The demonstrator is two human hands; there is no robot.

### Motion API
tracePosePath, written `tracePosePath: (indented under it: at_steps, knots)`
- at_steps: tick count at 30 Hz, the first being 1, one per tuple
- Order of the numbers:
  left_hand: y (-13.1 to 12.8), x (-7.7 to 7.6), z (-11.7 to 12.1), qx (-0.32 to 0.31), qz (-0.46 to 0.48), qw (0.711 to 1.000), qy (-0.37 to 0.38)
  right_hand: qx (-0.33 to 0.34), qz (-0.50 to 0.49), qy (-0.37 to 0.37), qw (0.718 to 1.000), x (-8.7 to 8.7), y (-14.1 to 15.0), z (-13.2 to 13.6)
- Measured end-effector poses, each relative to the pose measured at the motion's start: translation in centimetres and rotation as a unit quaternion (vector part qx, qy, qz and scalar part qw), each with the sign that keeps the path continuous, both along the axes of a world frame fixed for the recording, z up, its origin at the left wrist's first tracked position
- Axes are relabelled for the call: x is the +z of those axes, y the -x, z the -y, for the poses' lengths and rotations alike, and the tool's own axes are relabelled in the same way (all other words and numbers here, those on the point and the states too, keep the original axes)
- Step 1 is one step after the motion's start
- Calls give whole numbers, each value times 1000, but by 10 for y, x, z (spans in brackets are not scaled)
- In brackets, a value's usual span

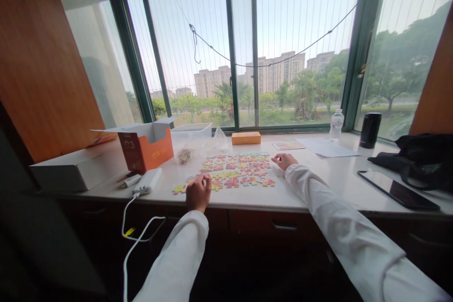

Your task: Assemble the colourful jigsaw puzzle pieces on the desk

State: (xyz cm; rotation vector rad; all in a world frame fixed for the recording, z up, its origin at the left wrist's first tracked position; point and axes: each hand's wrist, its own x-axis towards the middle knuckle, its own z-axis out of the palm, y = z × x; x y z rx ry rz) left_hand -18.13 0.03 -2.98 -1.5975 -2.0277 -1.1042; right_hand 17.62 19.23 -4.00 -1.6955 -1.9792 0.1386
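Note:
Many small colourful jigsaw puzzle pieces [231, 182] lie in loose rows across the white counter. My left hand [199, 193] is at the near left part of these rows, its fingers curled together; whatever they hold, if anything, is hidden. At the right end of the upper rows, my right hand [284, 161] rests low over the counter with thumb and fingertips closed together. What is between those fingertips is too small to make out. Behind the pieces lies a flat printed picture card [288, 145]. A clear plastic bag [184, 155] with more pieces inside sits beyond my left hand.
On the left stand an orange and white box [146, 146], a white box [81, 170] and a white charger [148, 181] with cable. An orange box [246, 138] lies by the window. On the right are a water bottle [336, 125], black flask [370, 130] and tablet [398, 189].

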Motion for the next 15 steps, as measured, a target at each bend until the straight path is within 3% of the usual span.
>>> tracePosePath:
  at_steps: [4, 9, 15]
  knots:
    - [-2, 1, 3, -4, 12, 1000, 18, -36, 4, 3, 999, -5, -3, 7]
    - [-4, 1, 7, -2, 27, 999, 39, -13, 41, -14, 999, -4, -2, 12]
    - [-5, 1, 10, -16, 44, 998, 50, 48, 109, -9, 993, 19, 25, -1]
